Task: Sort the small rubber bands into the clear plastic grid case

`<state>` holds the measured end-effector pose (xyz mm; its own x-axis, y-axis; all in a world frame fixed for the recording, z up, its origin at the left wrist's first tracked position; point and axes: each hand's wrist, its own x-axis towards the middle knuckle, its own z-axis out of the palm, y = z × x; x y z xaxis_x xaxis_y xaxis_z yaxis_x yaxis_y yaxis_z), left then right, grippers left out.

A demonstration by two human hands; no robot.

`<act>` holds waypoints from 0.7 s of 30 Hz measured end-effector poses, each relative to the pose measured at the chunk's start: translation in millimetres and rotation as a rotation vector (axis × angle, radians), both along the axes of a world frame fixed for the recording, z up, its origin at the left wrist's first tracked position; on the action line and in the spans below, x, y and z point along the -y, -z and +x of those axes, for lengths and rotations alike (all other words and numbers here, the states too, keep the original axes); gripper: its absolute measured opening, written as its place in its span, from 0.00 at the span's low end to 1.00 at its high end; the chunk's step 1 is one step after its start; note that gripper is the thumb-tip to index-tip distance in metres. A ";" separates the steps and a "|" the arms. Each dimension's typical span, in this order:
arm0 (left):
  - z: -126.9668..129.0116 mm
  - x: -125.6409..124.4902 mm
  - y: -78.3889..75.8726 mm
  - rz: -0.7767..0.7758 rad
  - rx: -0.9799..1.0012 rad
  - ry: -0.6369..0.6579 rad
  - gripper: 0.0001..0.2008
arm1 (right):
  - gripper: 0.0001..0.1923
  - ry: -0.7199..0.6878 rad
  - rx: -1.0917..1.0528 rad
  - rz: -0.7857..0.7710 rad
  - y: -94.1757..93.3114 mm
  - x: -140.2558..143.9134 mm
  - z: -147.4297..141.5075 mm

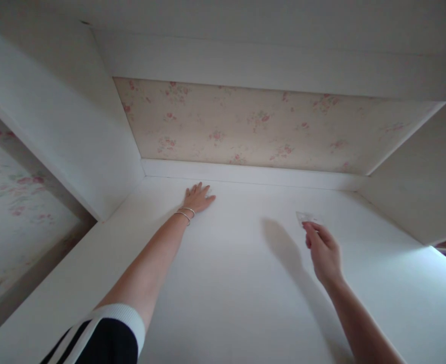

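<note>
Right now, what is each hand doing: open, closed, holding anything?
Left hand: open, flat on the white shelf.
Right hand: closed on a small clear piece.

White shelf (245,283) with white side panels (75,131); floral wallpaper (253,126) behind; bright light, perhaps daylight, at right.

Soft dim light, glare lower right, warped edges
</note>
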<state>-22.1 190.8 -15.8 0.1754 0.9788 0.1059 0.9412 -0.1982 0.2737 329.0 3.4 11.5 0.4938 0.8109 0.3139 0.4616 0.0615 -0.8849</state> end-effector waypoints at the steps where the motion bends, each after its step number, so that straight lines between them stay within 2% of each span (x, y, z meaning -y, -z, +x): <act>1: 5.2 -2.3 -0.6 0.023 0.026 0.034 0.31 | 0.19 -0.065 -0.049 0.001 -3.6 5.1 -16.6; 5: 12.6 -1.3 -1.9 0.095 0.113 0.110 0.20 | 0.16 -0.301 -0.132 -0.067 -10.8 20.9 -69.7; 9: 1.9 9.6 -6.8 0.099 0.140 0.133 0.18 | 0.17 -0.487 -0.121 -0.124 -5.2 28.4 -92.9; 13: -20.5 16.4 -18.5 0.061 0.169 0.194 0.19 | 0.18 -0.546 -0.164 -0.196 7.2 28.7 -98.4; 16: -40.8 20.8 -24.4 0.078 0.198 0.186 0.20 | 0.19 -0.551 -0.176 -0.251 14.8 27.6 -101.6; 19: -55.8 31.7 -25.4 0.072 0.130 0.193 0.21 | 0.18 -0.569 -0.029 -0.179 17.0 30.2 -107.8; 21: -59.1 41.5 -25.6 0.071 -0.019 0.159 0.25 | 0.18 -0.615 0.097 -0.129 16.0 34.0 -112.5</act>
<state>-81.2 149.4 9.8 0.3300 0.9288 0.1687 0.9013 -0.3632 0.2360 216.5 -30.6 -4.5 -0.1002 0.9716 0.2143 0.4544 0.2363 -0.8589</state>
